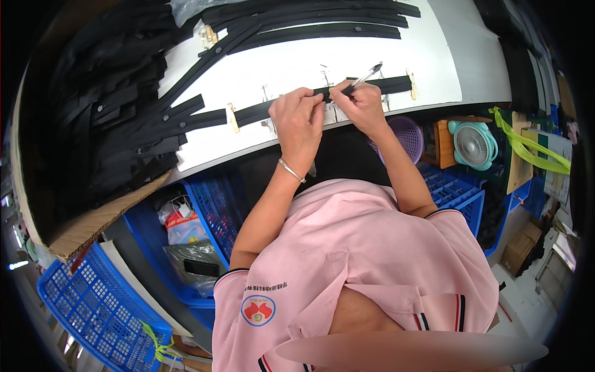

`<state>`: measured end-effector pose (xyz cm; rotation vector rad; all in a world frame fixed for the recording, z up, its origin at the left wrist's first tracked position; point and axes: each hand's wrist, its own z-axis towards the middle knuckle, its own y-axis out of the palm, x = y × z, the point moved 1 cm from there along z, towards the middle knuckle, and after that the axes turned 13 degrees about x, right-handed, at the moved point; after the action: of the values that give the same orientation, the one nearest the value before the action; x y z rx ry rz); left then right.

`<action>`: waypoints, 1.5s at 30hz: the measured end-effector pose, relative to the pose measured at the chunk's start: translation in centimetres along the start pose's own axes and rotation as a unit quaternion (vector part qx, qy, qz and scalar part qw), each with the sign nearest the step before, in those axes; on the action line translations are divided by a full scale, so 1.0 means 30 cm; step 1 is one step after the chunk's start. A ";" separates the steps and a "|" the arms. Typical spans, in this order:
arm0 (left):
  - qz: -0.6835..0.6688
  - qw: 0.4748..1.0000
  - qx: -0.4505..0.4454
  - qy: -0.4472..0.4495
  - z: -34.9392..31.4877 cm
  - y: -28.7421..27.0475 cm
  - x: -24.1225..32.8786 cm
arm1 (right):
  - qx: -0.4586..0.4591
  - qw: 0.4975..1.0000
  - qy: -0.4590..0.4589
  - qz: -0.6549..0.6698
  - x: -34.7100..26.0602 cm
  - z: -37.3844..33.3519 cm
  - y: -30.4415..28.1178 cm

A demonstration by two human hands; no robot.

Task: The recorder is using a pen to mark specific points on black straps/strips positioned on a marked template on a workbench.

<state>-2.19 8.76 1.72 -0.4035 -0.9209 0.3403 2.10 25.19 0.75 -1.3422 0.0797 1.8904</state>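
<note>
A long black fabric strip point(255, 112) lies across a white sheet point(434, 68) on the table, running between two small yellowish pieces, one on the left point(232, 118) and one on the right point(411, 85). My left hand point(299, 121) has its fingers bent and drawn together on the strip near its middle. Close beside it, my right hand point(361, 106) grips a clear-barrelled pen point(369, 74), its dark end low against the strip and its other end pointing up and away. The fingers hide where pen and strip meet. Dark marks show on the sheet around the strip.
More black strips point(316, 30) lie at the far side, and a large heap of them point(105, 111) fills a cardboard box at left. Below the table edge are blue crates point(102, 297), a purple basket point(409, 139) and a small turquoise fan point(474, 146).
</note>
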 end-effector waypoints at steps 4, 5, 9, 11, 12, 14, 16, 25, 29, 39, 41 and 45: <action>0.005 1.000 -0.016 -0.007 0.002 0.000 0.006 | -0.016 0.999 0.042 0.012 0.000 -0.008 -0.031; 0.002 1.000 -0.018 -0.002 0.002 -0.002 0.007 | -0.005 0.993 0.089 0.081 -0.025 -0.004 -0.044; 0.011 1.000 -0.025 -0.001 -0.001 -0.011 0.011 | 0.085 0.977 0.157 0.113 0.001 0.035 -0.202; 0.017 1.000 -0.024 -0.004 0.003 -0.010 0.017 | 0.130 0.978 0.148 0.066 0.022 0.082 -0.252; 0.020 0.999 -0.026 -0.004 0.001 -0.010 0.017 | 0.113 0.979 0.161 0.046 0.068 0.085 -0.278; 0.024 0.999 -0.028 0.002 -0.001 -0.004 0.022 | 0.101 0.979 0.173 0.024 0.120 0.074 -0.300; 0.042 0.999 -0.029 0.005 -0.004 -0.001 0.029 | 0.080 0.986 0.147 -0.010 0.143 0.057 -0.309; -0.071 0.992 -0.070 0.079 0.044 0.211 0.178 | 0.085 0.987 0.135 0.032 0.161 0.060 -0.287; -0.050 0.992 -0.077 0.089 0.046 0.281 0.177 | 0.095 0.987 0.122 0.033 0.156 0.058 -0.283; -0.035 0.993 -0.070 0.084 0.031 0.302 0.174 | 0.088 0.993 0.072 -0.044 0.163 0.055 -0.290; -0.032 0.993 -0.068 0.086 0.033 0.301 0.173 | 0.086 0.989 0.120 0.026 0.156 0.057 -0.299; -0.030 0.994 -0.060 0.088 0.032 0.298 0.169 | 0.044 0.997 0.060 -0.001 0.178 0.056 -0.309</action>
<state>-1.12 19.03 1.53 -0.5082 -0.7814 0.1920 6.02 35.27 0.61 -1.3924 0.2197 1.7825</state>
